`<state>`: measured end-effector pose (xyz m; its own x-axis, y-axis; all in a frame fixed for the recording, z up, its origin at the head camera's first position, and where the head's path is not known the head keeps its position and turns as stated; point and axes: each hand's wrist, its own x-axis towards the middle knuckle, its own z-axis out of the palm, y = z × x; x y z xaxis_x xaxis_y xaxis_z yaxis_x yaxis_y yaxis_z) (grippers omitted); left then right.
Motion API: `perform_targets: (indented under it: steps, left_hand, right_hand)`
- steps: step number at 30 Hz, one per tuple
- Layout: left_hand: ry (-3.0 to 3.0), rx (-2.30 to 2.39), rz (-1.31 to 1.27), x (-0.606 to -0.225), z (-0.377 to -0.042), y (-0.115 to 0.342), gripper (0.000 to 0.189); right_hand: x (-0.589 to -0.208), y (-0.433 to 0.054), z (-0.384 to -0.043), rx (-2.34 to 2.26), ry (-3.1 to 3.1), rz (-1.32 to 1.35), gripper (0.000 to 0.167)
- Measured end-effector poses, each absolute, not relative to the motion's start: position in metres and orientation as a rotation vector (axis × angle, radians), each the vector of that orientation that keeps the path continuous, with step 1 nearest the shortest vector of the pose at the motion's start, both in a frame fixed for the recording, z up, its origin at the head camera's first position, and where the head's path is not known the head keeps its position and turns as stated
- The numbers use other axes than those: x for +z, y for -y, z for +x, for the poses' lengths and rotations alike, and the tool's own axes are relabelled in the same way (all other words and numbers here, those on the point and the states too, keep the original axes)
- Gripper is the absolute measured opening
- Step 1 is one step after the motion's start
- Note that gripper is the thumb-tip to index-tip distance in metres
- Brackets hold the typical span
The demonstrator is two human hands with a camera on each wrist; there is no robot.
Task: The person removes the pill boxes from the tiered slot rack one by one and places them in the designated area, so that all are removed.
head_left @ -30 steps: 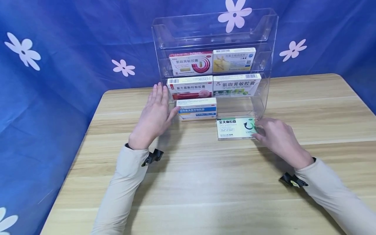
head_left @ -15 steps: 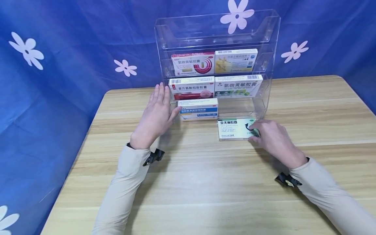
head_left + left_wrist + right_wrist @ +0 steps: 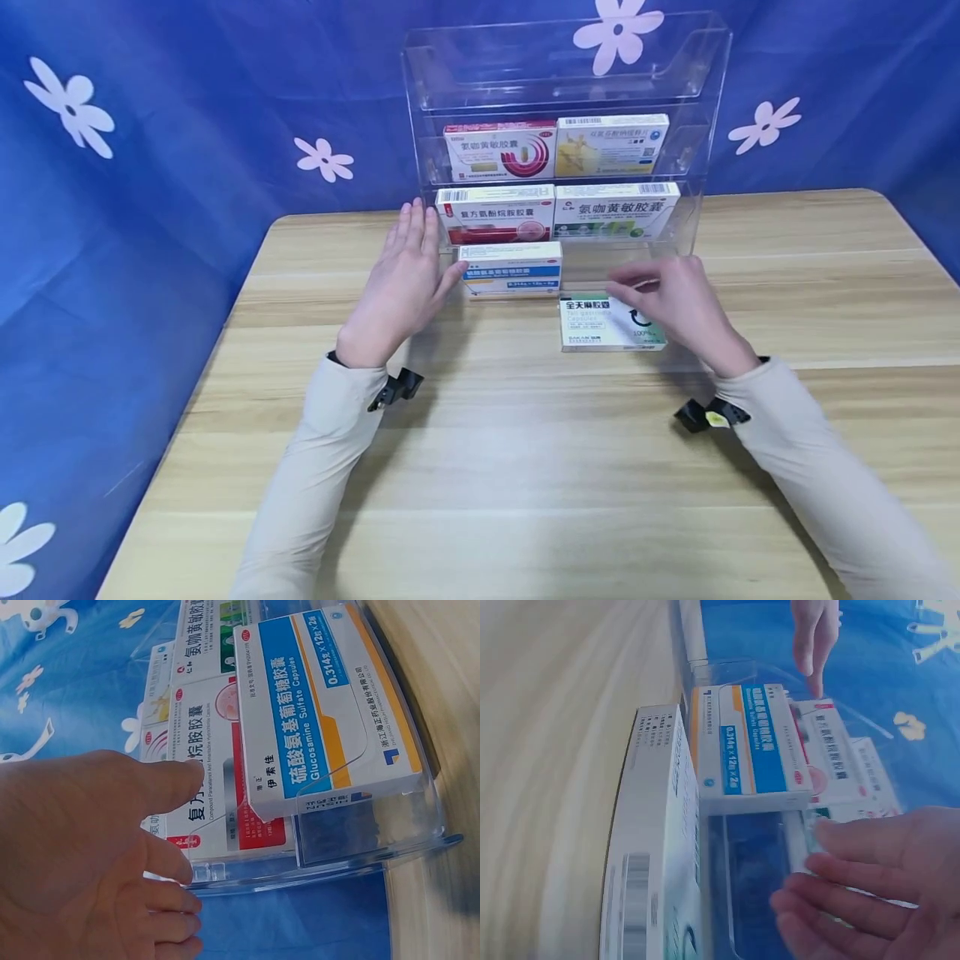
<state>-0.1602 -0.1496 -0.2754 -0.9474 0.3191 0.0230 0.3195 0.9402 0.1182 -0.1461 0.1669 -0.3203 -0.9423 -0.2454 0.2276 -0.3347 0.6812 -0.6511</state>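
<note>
A green-and-white capsule box [image 3: 592,333] lies face up on the table before the rack's lower right pocket. Over its right part hovers my right hand [image 3: 678,304], fingers loosely bent and holding nothing; the right wrist view has these fingers [image 3: 832,900] apart from the box's side [image 3: 634,817]. My left hand [image 3: 401,283] lies with straight fingers along the left side of the clear display rack [image 3: 562,71], its thumb beside a blue-and-white glucosamine box [image 3: 512,273]. This box [image 3: 322,705] sits in the bottom left pocket, tilted back.
Two boxes fill the rack's middle tier, a red-and-white one [image 3: 495,218] and a green-striped one [image 3: 617,212]. Above them stand a pink-and-white box [image 3: 498,154] and a yellow-and-white box [image 3: 611,148]. A blue flowered curtain [image 3: 187,108] hangs behind the wooden table [image 3: 510,483].
My right hand has let go of the green-and-white box's right end and risen up and left over it. The left hand keeps its place at the rack's side; the head view shifts slightly.
</note>
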Motion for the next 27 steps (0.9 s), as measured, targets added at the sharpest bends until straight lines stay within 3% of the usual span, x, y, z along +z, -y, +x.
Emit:
perform_targets:
  steps: [14, 27]
  left_hand:
    - [3.103, -0.158, -0.499, -0.275, -0.162, 0.15, 0.076]
    - [3.1, -0.186, -0.485, -0.277, -0.162, 0.147, 0.077]
  right_hand:
    - [-0.333, -0.127, -0.182, 1.403, 2.639, 0.471, 0.038]
    - [-0.343, -0.12, -0.186, 1.475, 2.51, 0.526, 0.036]
